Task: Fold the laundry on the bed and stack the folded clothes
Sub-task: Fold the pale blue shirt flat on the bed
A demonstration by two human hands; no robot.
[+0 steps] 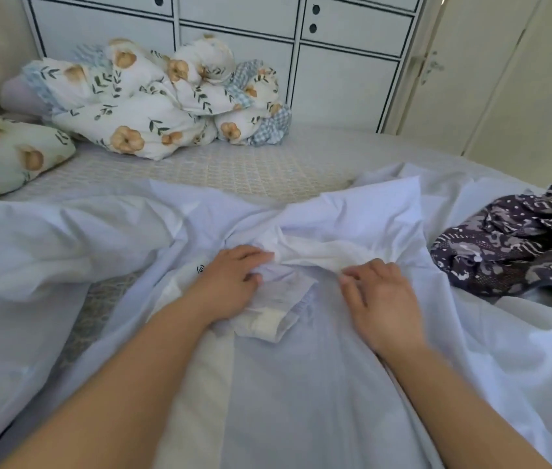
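Both hands on white garment [301,384] spread over bed [234,170]: left hand [230,282] pinching bunched collar area, right hand [381,299] probably gripping fabric too. Dark patterned garment [518,242] at right; floral duvet [153,96] heaped behind.

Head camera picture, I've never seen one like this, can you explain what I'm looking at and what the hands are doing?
The camera is worn on a person's head and looks down at their own bare arms over a bed. A pale white garment lies spread and rumpled in front of them. The left hand bunches its fabric near the collar; the right hand rests on it with fingers loosely bent. A dark patterned garment lies unfolded to the right. A flowered quilt and pillow sit at the far side, before a white cabinet.
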